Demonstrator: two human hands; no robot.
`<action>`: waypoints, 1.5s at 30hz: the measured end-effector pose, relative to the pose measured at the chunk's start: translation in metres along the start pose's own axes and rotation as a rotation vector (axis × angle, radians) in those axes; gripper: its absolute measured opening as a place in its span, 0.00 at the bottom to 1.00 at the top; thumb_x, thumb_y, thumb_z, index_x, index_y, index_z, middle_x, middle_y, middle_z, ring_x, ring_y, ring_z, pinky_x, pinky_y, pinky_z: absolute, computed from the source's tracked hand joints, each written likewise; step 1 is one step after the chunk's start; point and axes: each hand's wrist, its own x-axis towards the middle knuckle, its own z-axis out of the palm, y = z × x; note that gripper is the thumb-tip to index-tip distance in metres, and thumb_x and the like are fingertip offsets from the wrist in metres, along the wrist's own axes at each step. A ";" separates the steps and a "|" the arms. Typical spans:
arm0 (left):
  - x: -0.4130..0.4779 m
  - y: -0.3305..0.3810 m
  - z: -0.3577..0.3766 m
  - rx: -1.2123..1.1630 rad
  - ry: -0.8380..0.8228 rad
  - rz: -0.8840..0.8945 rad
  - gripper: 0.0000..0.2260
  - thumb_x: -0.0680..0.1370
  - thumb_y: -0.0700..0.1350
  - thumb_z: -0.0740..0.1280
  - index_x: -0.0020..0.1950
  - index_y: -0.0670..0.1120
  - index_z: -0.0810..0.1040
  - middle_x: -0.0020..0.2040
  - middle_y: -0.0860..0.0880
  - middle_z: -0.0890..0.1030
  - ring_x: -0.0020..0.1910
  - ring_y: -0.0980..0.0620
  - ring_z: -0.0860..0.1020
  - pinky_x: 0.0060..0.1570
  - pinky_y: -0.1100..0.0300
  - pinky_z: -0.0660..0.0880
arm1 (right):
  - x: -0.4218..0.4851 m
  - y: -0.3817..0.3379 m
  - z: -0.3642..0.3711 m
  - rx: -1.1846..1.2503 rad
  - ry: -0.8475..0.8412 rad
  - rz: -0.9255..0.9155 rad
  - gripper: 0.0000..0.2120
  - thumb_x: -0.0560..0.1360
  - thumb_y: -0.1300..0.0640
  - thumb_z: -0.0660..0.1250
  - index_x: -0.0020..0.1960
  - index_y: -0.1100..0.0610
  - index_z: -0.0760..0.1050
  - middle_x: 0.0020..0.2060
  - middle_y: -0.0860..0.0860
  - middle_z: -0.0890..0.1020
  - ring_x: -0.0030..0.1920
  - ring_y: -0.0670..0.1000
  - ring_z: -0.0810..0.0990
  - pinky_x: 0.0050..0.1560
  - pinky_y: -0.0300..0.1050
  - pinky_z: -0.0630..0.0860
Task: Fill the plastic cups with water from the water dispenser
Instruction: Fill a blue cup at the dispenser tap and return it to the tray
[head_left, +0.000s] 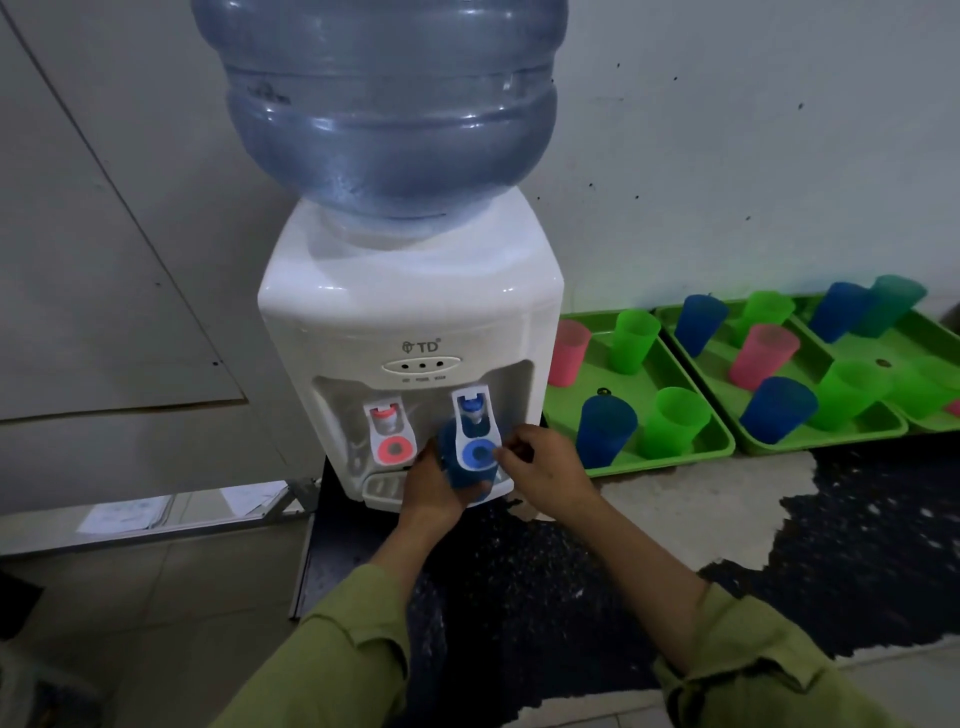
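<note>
Blue translucent plastic cup (451, 467), gripped by the curled fingers of the left hand (428, 491), sits under the white water dispenser's (410, 312) blue-padded tap lever (479, 451); the right hand (545, 467) pinches that lever's right edge with curled fingers.

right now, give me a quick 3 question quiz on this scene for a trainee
1. True or false: the left hand holds a pink cup.
2. Which tap does the right hand touch? A: red tap. B: blue tap. C: neither.
3. Fill in: the tray nearest the dispenser holds ___ cups.

Key: 1 false, it holds a blue cup. 2 B. 3 four.
</note>
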 end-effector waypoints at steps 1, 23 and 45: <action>0.000 0.000 0.001 -0.035 0.004 -0.010 0.31 0.64 0.33 0.76 0.64 0.42 0.69 0.56 0.49 0.76 0.50 0.54 0.76 0.46 0.69 0.73 | -0.002 -0.002 -0.002 0.021 -0.003 0.012 0.12 0.74 0.56 0.67 0.34 0.50 0.69 0.26 0.41 0.71 0.28 0.39 0.69 0.29 0.28 0.65; 0.008 -0.008 0.003 0.068 -0.060 0.088 0.37 0.61 0.41 0.80 0.67 0.45 0.67 0.66 0.45 0.74 0.64 0.44 0.73 0.62 0.48 0.71 | 0.014 -0.010 -0.028 0.165 0.343 0.104 0.13 0.70 0.55 0.73 0.48 0.56 0.71 0.40 0.49 0.75 0.38 0.46 0.73 0.35 0.32 0.66; 0.022 -0.020 0.002 0.165 -0.043 0.128 0.34 0.64 0.43 0.77 0.66 0.46 0.66 0.65 0.47 0.73 0.63 0.47 0.73 0.56 0.62 0.68 | 0.052 -0.007 -0.048 -0.015 0.228 -0.191 0.27 0.71 0.55 0.72 0.64 0.61 0.66 0.53 0.57 0.77 0.46 0.48 0.73 0.46 0.44 0.72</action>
